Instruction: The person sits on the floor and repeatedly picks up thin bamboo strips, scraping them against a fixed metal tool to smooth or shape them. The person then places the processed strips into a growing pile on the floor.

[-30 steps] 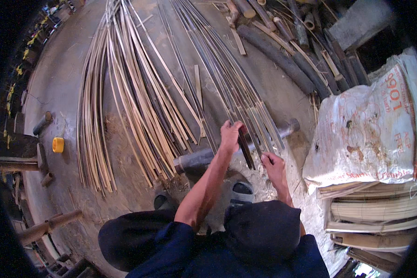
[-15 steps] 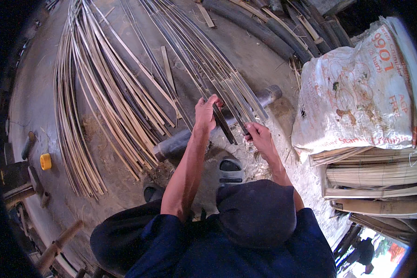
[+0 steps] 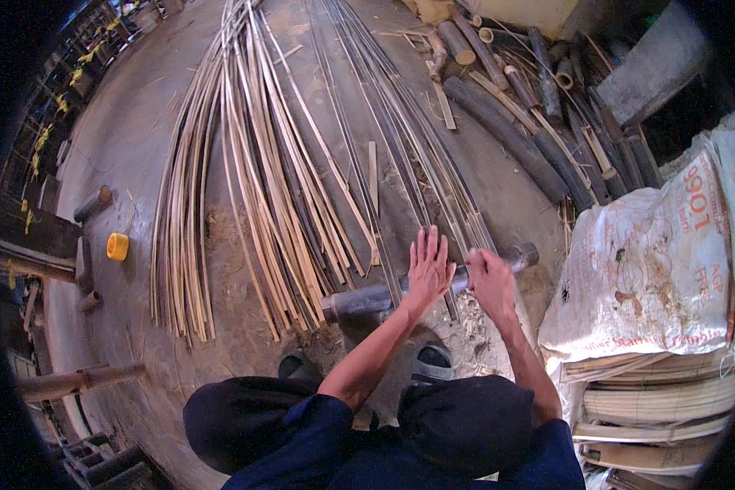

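My left hand (image 3: 429,268) lies palm down with its fingers spread on the ends of several long, dark bamboo strips (image 3: 420,151). Just to its right, my right hand (image 3: 492,282) is curled closed at the ends of the rightmost strips; whatever it grips is hidden by the fingers. Beneath the strip ends a thick dark bamboo pole (image 3: 359,304) lies crosswise on the floor, before my sandalled feet. Left of these strips, a large fan of pale split bamboo strips (image 3: 249,180) spreads toward me.
A yellow tape roll (image 3: 118,246) lies at the left on the concrete floor. On the right, a white printed sack (image 3: 645,278) rests on stacked bundles of pale slats (image 3: 661,400). Cut bamboo poles (image 3: 539,90) are piled at the back right. A wooden post (image 3: 82,381) juts in from the left.
My view has tilted up and shifted left. My left hand has gone from gripping dark strips to lying spread over them. My right hand has turned from a pinch at a strip's end into a fist.
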Tool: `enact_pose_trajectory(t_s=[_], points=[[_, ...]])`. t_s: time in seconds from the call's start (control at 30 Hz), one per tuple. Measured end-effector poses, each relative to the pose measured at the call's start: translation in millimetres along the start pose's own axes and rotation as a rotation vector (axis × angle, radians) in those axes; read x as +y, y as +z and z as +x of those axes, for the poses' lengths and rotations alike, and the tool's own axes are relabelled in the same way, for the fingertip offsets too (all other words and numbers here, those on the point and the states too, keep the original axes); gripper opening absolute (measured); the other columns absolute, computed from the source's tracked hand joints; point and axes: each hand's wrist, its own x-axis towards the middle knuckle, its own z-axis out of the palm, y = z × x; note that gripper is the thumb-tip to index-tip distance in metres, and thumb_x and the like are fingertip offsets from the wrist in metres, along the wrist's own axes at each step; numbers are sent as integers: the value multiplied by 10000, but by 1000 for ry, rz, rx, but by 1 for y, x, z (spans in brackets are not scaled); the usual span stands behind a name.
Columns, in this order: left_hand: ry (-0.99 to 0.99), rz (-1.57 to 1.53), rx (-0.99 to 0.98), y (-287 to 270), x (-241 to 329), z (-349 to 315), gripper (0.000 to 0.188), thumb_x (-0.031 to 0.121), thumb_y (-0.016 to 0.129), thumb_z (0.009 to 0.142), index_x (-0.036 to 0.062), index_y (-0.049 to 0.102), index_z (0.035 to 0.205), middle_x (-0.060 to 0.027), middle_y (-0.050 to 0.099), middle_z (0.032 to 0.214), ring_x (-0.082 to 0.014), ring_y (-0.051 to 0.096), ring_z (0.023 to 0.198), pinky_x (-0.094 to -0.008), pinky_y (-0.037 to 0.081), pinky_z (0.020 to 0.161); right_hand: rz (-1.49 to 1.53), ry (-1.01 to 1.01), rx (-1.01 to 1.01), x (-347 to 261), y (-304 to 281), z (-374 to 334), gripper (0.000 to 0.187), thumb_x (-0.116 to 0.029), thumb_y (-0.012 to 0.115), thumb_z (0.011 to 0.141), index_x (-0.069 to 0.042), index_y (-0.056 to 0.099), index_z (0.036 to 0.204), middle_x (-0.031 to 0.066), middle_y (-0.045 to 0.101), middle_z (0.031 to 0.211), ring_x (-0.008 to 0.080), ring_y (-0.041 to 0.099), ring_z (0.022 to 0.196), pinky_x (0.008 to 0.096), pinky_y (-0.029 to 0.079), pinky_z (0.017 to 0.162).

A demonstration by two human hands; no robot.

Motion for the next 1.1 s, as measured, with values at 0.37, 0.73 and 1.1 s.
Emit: enact_pose_trajectory(t_s=[0.37,0.73,1.1], points=[[123,-9,-23,1,-16,-2,621,384,522,968,68,386,1484,-168,269,1581,-429,144,1483,-557,132,1194,-85,-124,167,10,41,-55,213,-194,577,982,-4,657,928,89,580,606,150,560,541,337,446,524],[26,194,81,-60,-87,14,609,238,533,956,67,338,1507,-126,268,1599,-299,239,1485,-515,141,1208,51,-148,262,49,88,-94,229,-216,594,983,-22,637,869,89,539,597,133,515,546,333,424,507],[-125,318,-64,-61,-97,2,563,299,406,1011,51,322,1510,-119,275,1598,-286,232,1489,-555,76,1199,-19,-57,55,30,114,-75,403,-262,571,992,-119,563,1368,231,565,751,247,564,627,375,489,614]])
